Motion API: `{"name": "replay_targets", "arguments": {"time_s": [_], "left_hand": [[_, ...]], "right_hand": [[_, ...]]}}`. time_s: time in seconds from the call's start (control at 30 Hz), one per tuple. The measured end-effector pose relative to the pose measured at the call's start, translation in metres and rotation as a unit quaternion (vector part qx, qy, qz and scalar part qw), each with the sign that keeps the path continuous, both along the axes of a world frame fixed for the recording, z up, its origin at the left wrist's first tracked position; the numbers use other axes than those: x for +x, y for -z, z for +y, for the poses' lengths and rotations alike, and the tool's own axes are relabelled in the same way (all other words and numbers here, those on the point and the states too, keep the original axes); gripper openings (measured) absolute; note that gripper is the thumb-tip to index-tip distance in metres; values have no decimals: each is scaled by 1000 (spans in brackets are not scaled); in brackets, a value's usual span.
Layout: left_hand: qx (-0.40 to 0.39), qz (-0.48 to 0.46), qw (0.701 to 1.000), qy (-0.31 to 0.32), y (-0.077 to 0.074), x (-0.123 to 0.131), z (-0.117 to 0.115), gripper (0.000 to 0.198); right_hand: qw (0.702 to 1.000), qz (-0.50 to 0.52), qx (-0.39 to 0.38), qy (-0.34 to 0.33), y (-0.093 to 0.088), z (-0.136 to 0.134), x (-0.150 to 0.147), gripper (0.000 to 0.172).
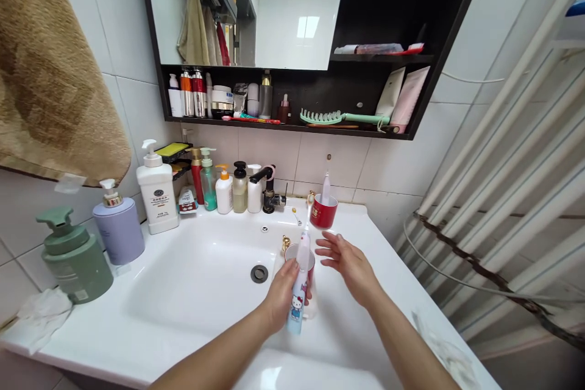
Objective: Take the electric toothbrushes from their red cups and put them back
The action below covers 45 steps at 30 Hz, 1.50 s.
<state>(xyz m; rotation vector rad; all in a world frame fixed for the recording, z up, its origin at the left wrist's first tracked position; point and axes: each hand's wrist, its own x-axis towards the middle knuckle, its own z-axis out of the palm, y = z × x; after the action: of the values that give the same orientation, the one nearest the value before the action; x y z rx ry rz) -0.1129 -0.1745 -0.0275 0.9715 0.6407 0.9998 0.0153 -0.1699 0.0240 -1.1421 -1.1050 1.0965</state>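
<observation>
My left hand (pixel 280 300) is wrapped round an electric toothbrush (pixel 297 301) with a pale blue and white handle and a cartoon cat print. The brush stands nearly upright over the right part of the sink, head pointing away from me. Just behind it, partly hidden by the toothbrush and hand, is a cup with a gold handle (pixel 286 242). My right hand (pixel 351 265) hovers to the right of the toothbrush, apart from it, fingers stretched out and holding nothing. A red cup (pixel 324 214) on the back rim holds a white brush-like item (pixel 326 189).
The white sink (pixel 192 292) has a black faucet (pixel 269 192) at its back. Several pump bottles (pixel 223 192) line the back and left rim. A dark shelf cabinet (pixel 292 128) with toiletries hangs above. White pipes (pixel 493 152) run along the right; a brown towel (pixel 50 73) hangs left.
</observation>
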Motion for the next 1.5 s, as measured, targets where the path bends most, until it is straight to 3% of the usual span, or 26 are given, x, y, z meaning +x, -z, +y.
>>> {"name": "replay_targets", "arguments": {"time_s": [0.17,0.3,0.37,0.53,0.77,0.97,1.13,1.37,1.5], "left_hand": [[-27,8,998,58,8,2,4,37],[-115,1,988,107,8,4,8,46],[-124,3,987,102,8,5,10,48],[-65,30,996,56,9,7,9,47],[-124,33,990,63,8,8,5,50],[-91,15,994,52,5,23,2,47],[-46,69,996,16,-1,34,3,46],[-29,86,995,39,3,29,6,46],[-82,61,993,62,1,29,5,46]], "right_hand": [[996,77,2,-50,11,28,-17,27],[982,164,-39,-86,14,31,-19,20],[977,191,-46,-79,13,30,-21,19],[978,201,-37,-42,15,29,-28,16],[960,273,-38,-49,22,32,-33,14],[953,297,-15,-57,17,32,-28,15],[955,295,-12,-8,13,33,-17,14],[950,312,-11,-16,18,33,-18,14],[945,326,-28,-2,20,34,-18,15]]}}
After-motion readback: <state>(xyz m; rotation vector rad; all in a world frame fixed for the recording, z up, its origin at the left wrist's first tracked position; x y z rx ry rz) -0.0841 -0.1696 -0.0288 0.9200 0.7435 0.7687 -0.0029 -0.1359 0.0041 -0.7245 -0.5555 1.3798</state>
